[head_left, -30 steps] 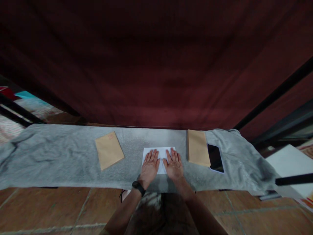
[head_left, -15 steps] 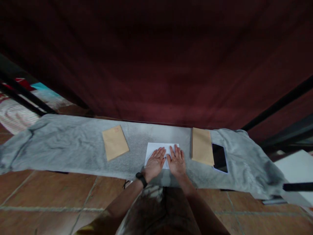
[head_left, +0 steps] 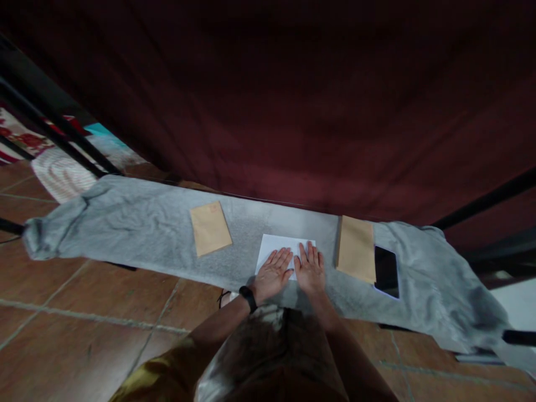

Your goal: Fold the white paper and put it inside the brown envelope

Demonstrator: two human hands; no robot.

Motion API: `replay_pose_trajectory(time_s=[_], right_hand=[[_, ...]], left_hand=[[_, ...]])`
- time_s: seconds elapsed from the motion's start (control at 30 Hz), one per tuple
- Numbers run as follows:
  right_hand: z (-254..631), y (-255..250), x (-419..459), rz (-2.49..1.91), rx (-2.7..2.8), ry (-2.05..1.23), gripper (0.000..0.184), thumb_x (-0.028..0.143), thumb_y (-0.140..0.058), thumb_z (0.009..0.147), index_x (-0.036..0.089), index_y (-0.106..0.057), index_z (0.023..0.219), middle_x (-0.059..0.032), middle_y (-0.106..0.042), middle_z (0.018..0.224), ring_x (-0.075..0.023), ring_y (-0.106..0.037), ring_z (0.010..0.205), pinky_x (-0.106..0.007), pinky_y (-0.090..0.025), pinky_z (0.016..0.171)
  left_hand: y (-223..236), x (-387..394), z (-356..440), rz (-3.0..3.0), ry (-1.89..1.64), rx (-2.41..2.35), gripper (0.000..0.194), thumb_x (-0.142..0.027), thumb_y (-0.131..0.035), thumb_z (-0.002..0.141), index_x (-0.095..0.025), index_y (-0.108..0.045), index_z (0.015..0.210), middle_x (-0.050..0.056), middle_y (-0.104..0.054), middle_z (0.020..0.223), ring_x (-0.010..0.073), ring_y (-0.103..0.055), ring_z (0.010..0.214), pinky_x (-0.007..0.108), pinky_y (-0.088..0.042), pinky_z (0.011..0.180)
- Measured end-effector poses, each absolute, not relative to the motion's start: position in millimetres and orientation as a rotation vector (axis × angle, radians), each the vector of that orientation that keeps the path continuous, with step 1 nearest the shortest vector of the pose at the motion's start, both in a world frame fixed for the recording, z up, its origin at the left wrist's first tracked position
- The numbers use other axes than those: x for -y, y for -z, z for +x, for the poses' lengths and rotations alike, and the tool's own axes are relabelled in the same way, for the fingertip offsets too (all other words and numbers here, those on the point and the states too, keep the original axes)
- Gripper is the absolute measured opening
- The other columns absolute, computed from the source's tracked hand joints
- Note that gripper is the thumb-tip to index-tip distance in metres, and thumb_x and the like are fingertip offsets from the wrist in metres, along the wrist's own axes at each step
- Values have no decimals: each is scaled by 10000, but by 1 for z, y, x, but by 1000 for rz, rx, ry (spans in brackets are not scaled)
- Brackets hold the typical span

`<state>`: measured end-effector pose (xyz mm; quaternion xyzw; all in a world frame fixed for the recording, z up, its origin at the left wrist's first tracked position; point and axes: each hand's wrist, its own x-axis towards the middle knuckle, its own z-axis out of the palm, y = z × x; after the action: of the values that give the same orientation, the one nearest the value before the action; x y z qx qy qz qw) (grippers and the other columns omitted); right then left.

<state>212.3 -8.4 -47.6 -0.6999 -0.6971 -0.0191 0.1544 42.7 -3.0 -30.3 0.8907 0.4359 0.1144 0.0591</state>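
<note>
A white sheet of paper (head_left: 270, 244) lies on a grey cloth right in front of me. My left hand (head_left: 273, 273), with a black band at the wrist, rests flat on its left half, fingers stretched out. On the right half lies my right hand (head_left: 310, 271), also flat with its fingers extended. The two hands are side by side, thumbs close together, and cover much of the sheet's lower part. A single brown envelope (head_left: 210, 229) lies to the left. To the right is a thicker stack of brown envelopes (head_left: 355, 249).
A phone (head_left: 386, 272) with a dark screen lies beside the stack, its left edge against it. The grey cloth (head_left: 142, 223) covers a long narrow surface and is rumpled at both ends. A dark red curtain (head_left: 293, 139) hangs behind. Black bars (head_left: 486, 198) stand at the sides.
The whole view has tilted and shifted slightly, so things appear further right. Both hands stay flat on the paper, with little visible movement over it.
</note>
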Motion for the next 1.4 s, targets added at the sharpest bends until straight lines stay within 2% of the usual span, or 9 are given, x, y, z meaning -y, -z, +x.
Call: replay_pose_trajectory(time_s=[0.2,0.33,0.47,0.6,0.77,0.93,1.07,1.27,1.4], right_hand=[[212,48,8,-2035,2015,28,541,351,-363,1028,189,-364,1544,-149,-226,1640,-295,-268,1498,-508,-180,1197],[213,45,8,-2042,2038,13,543,349,-360,1026,181,-367,1543,-156,-224,1639,-304,-258,1500,-517,-181,1192],[210,40,14,-2010,2042,-33,535,336,-296,1038,132,-397,1523,-155,-279,1622,-301,-279,1490,-530,-168,1197],[201,39,36,-1733,2226,-202,536,328,-209,1053,133,-450,1490,-105,-413,1568,-220,-364,1450,-440,-199,1211],[193,38,57,-1619,2316,-223,542,337,-193,1059,139,-427,1505,-88,-407,1574,-202,-351,1454,-418,-191,1215],[196,37,56,-1631,2307,-225,536,334,-190,1065,142,-428,1505,-77,-411,1573,-205,-361,1446,-411,-198,1214],[197,39,55,-1580,2289,-213,519,324,-212,1062,149,-450,1490,-97,-459,1541,-216,-392,1425,-440,-250,1195],[196,41,58,-1539,2287,-121,504,340,-267,1060,143,-451,1486,-114,-461,1536,-250,-422,1415,-461,-278,1188],[200,42,68,-1514,2297,-60,492,311,-328,1049,135,-435,1496,-120,-473,1525,-253,-420,1421,-474,-275,1197]], left_hand=[[22,44,31,2714,-328,-1210,596,-456,-330,1031,-172,-297,1555,94,-329,1615,206,-247,1513,439,-178,1247],[20,54,28,2728,-302,-1187,610,-479,-362,1019,-176,-313,1546,103,-348,1606,214,-250,1513,450,-170,1245],[19,55,28,2744,-272,-1180,641,-507,-382,1010,-145,-323,1536,124,-322,1615,227,-232,1518,452,-145,1248],[20,58,29,2768,-224,-1170,671,-503,-477,976,-98,-370,1500,180,-374,1578,270,-237,1515,498,-132,1246],[21,59,29,2778,-193,-1123,689,-470,-572,936,-86,-386,1477,203,-413,1548,299,-241,1512,542,-115,1246],[22,59,26,2815,-191,-1084,663,-480,-537,961,-80,-386,1468,215,-387,1560,303,-221,1517,534,-134,1243],[26,63,16,2888,-258,-1045,641,-491,-479,987,-43,-407,1440,241,-398,1545,296,-269,1501,501,-185,1237],[22,72,2,2821,-344,-1220,519,-390,-385,1029,-88,-428,1448,178,-425,1549,246,-339,1475,436,-247,1226],[19,67,10,2729,-345,-1365,499,-364,-336,1037,-79,-485,1417,175,-480,1511,249,-387,1450,413,-292,1203]])
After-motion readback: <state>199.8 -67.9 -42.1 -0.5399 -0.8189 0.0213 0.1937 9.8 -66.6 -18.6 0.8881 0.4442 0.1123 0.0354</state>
